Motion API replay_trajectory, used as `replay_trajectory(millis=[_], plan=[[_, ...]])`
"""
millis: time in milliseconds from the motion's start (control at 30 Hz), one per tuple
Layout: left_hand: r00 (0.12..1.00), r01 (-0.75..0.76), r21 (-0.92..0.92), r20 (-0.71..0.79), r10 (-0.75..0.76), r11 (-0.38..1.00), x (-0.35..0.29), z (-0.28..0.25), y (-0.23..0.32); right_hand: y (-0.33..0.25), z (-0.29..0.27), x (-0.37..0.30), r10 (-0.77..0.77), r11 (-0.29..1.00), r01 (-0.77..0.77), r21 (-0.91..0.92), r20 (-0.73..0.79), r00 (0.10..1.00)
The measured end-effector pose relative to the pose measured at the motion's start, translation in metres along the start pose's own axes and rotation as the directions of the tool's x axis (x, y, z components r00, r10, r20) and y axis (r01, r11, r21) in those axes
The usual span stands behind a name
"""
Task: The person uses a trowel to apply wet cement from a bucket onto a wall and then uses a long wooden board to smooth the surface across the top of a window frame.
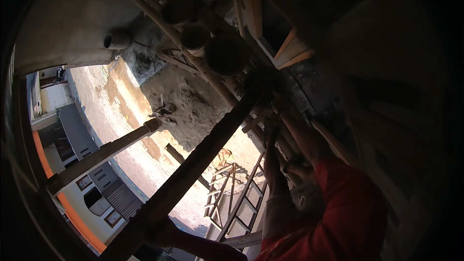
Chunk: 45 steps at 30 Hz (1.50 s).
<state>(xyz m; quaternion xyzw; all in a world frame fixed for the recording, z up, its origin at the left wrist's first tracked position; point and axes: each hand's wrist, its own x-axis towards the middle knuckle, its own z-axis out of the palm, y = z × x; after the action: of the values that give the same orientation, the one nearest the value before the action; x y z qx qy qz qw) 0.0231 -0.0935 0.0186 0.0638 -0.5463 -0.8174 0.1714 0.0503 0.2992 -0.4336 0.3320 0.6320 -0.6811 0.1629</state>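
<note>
My left hand [158, 231] lies against a long dark rough-surfaced post [193, 166] that runs diagonally across the view. Its fingers are lost in shadow against the post. My right arm, in a red sleeve, reaches forward, and my right hand [276, 105] is at the near side of a dark round bucket [263, 82]. Deep shade hides its fingers, so I cannot make out whether it grips anything. Beyond that bucket stand another dark bucket [226, 54] and a smaller pail [195, 36], close together along the wooden scaffold.
A long scaffold pole [212, 78] runs beside the buckets. Below lie a sand heap [181, 104] and a tipped-over container [116, 39]. A ladder [245, 203] leans near my legs. Another post [104, 152] stands left, before a sunlit paved street [92, 87] and a house [99, 203].
</note>
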Motion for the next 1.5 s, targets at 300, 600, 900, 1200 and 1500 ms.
replay_trajectory(millis=[300,600,900,1200,1500], plan=[[0.936,-0.113,0.18,-0.312,0.165,0.977,-0.011,0.122,-0.087,0.094,-0.021,0.096,0.013,0.766,-0.185,-0.616,-0.273,0.962],[0.97,-0.241,0.476,0.095,0.223,0.846,-0.023,0.098,-0.08,0.101,-0.018,0.043,-0.085,0.763,-0.06,-0.644,-0.192,0.978],[0.936,-0.352,0.649,0.265,0.232,0.675,-0.087,0.124,-0.084,0.06,-0.029,-0.057,-0.21,0.688,0.116,-0.717,-0.044,0.977],[0.951,-0.307,0.361,0.148,0.271,0.881,-0.103,0.121,-0.127,-0.085,-0.039,-0.221,-0.661,0.299,0.433,-0.85,0.142,0.737],[0.857,-0.482,0.333,0.374,0.355,0.811,-0.121,0.159,-0.155,-0.246,-0.043,-0.433,-0.693,0.709,0.699,-0.088,0.092,0.715]])
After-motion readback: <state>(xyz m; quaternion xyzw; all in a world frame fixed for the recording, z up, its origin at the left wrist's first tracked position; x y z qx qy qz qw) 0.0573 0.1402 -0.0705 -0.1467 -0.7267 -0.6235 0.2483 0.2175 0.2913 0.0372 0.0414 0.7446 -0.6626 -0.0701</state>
